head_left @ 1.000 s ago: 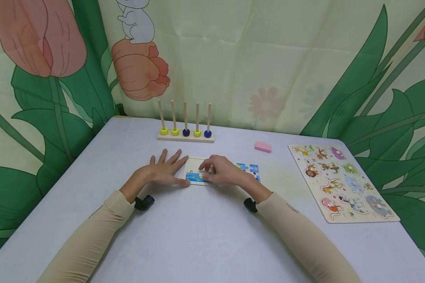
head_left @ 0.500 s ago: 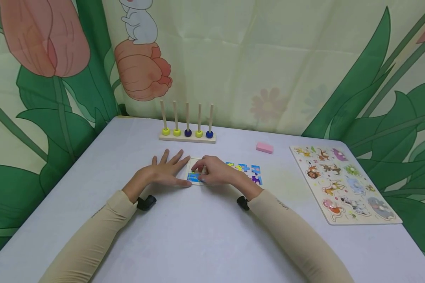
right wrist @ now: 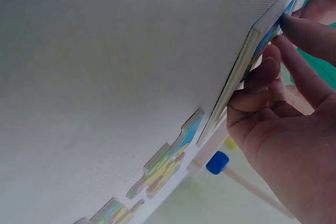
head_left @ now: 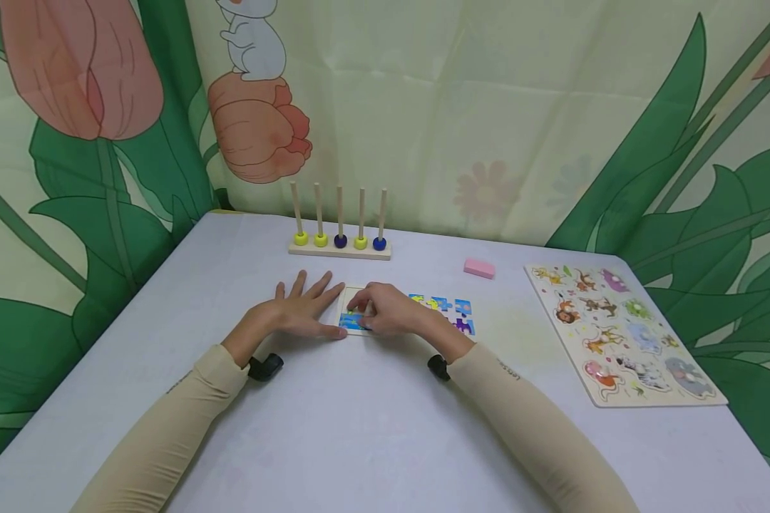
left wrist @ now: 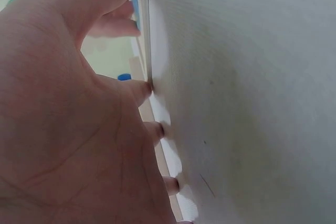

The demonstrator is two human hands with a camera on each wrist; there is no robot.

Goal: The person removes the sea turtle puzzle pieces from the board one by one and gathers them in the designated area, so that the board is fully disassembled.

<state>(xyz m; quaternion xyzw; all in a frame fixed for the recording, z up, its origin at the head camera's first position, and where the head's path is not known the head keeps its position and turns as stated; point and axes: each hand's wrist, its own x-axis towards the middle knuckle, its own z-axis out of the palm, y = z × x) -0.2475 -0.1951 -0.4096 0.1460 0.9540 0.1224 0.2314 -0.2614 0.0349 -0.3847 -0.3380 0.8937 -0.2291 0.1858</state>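
A shallow wooden puzzle tray (head_left: 354, 332) lies on the table, with blue picture pieces (head_left: 351, 322) along its lower part. My left hand (head_left: 295, 313) is spread at the tray's left side, thumb at the near corner and index finger at the far corner. Over the tray, my right hand (head_left: 391, 310) pinches a puzzle piece, largely hidden behind the fingers. The right wrist view has the thumb (right wrist: 310, 35) and index fingertip right at the tray's picture surface, the other fingers curled. Loose jigsaw pieces (head_left: 443, 304) lie to the right of the tray.
Behind the tray stands a wooden peg rack (head_left: 340, 251) with yellow and dark blue beads. A pink block (head_left: 479, 268) lies at the back right. A wooden animal puzzle board (head_left: 580, 342) is near the table's right edge, with a printed curtain (head_left: 411, 107) behind.
My right hand has shifted left over the tray, uncovering more of the loose pieces. During the last half second it has barely moved. The left hand stays at the tray's edge.
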